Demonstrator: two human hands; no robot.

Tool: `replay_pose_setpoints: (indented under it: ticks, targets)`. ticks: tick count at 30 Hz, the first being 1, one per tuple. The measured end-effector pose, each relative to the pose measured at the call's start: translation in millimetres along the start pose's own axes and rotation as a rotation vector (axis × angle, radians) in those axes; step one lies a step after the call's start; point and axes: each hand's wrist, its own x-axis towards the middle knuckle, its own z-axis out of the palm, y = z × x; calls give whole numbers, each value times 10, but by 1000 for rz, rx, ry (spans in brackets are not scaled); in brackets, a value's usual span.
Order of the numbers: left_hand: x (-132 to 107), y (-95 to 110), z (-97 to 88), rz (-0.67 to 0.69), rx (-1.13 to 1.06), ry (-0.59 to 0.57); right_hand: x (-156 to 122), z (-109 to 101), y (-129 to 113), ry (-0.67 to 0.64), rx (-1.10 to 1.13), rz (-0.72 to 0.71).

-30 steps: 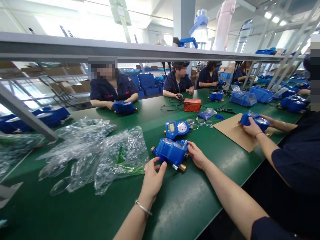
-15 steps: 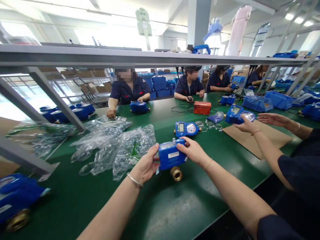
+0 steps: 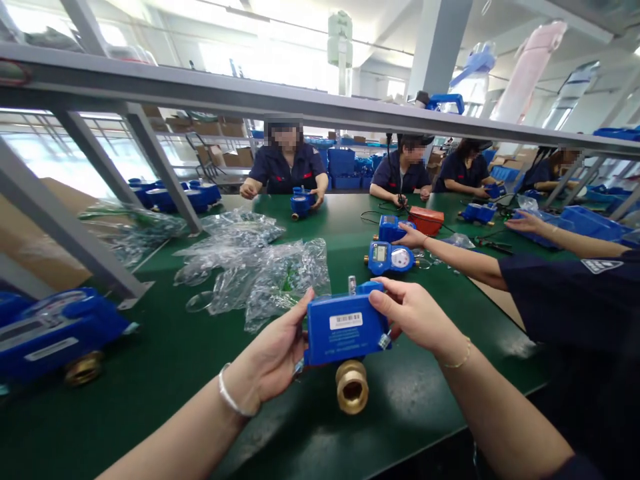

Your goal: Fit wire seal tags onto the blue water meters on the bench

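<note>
I hold a blue water meter (image 3: pixel 343 328) above the green table (image 3: pixel 165 373), its labelled side turned toward me and a brass threaded end (image 3: pixel 352 387) pointing at me. My left hand (image 3: pixel 273 353) grips its left side, fingers curled round the edge. My right hand (image 3: pixel 413 312) clasps its top right corner. A second blue meter with a dial (image 3: pixel 391 258) lies on the table just beyond.
Crumpled clear plastic bags (image 3: pixel 260 270) lie behind the held meter. Another blue meter (image 3: pixel 57 333) sits at the left. A neighbour's arm (image 3: pixel 460 260) reaches to a meter (image 3: pixel 391 228) at right. Several seated workers face me across the table, under a grey metal frame (image 3: pixel 150 83).
I have raised the meter closer to me and turned its labelled side up. The view has swung left. The neighbour's hand has set a meter down farther out on the table.
</note>
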Motion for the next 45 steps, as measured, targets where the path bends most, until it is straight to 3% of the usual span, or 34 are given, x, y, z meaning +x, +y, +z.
replay_pose_setpoints:
  ticks: [12, 16, 20, 25, 27, 30, 34, 36, 38, 41, 43, 45]
  targets:
    - [-77, -57, -161, -28, -67, 21, 10, 121, -14, -6, 42, 12]
    - [-162, -147, -315, 91, -77, 41, -36, 265, -14, -11, -14, -17]
    - [-408, -446, -681, 272, -75, 160, -182, 688, 214, -38, -103, -122]
    - [-778, -854, -1323, 515, -46, 346, -107, 1514, 658, -353, 100, -237]
    - [-950, -949, -1546, 561, -59, 437, -45, 1854, 699, -454, 139, -278]
    - [-1202, -966, -1843, 598, -69, 538, 27, 2319, 627, -467, 150, -330]
    - [-1449, -727, -2222, 565, 127, 598, 87, 2838, 502, -372, 152, -339]
    - [-1499, -498, -2411, 540, 442, 761, 116, 3034, 466, -307, 167, -311]
    - [-1464, -208, -2599, 600, 848, 1038, 149, 3181, 427, -250, 181, -304]
    - [-1213, 268, -2861, 737, 1315, 1388, 209, 3341, 345, -186, 157, -357]
    - [-956, 533, -3016, 703, 1464, 1481, 264, 3436, 303, -165, 124, -412]
    - [-722, 712, -3170, 614, 1557, 1493, 345, 3526, 297, -148, 107, -441]
